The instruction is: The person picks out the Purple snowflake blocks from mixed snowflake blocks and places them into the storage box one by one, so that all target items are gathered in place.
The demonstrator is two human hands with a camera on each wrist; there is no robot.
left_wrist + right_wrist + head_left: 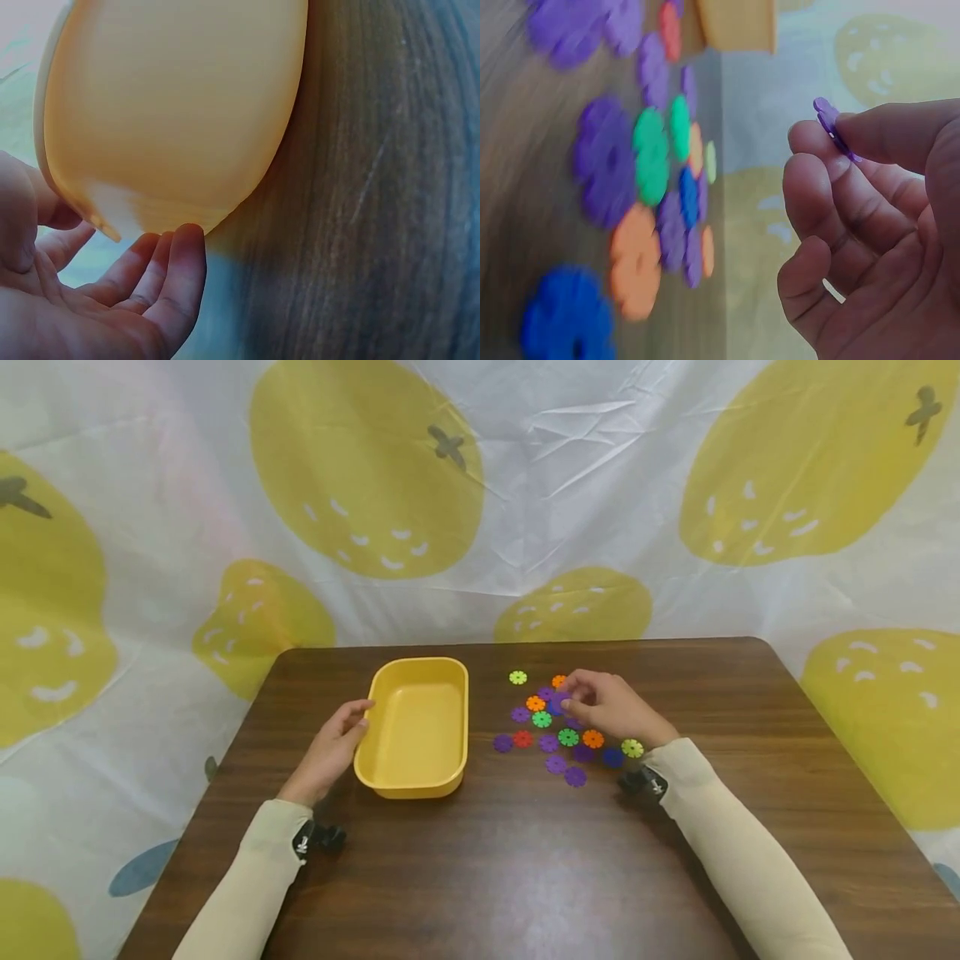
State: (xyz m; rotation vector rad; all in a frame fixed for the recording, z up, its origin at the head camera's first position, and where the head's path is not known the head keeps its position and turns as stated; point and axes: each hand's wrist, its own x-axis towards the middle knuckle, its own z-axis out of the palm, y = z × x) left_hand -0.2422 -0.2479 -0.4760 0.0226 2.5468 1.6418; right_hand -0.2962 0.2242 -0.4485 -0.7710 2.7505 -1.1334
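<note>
My right hand [618, 706] pinches a purple flower-shaped plastic disc [832, 127] between thumb and forefinger. It is held above a loose spread of similar discs, among them a green disc [567, 737], a red disc [522, 739] and a yellow-green disc [518, 677]. In the right wrist view the other fingers are bent below the pinched disc. To the left stands a yellow plastic tub [416, 727] with nothing inside. My left hand [333, 752] holds the tub at its left rim, and several fingertips [187, 244] meet its outer wall in the left wrist view.
Everything stands on a dark brown wooden table [480, 877]. A white curtain [517, 485] printed with yellow fruit hangs right behind its far edge. An orange disc [592, 739] and a blue disc [612, 757] lie close to my right wrist.
</note>
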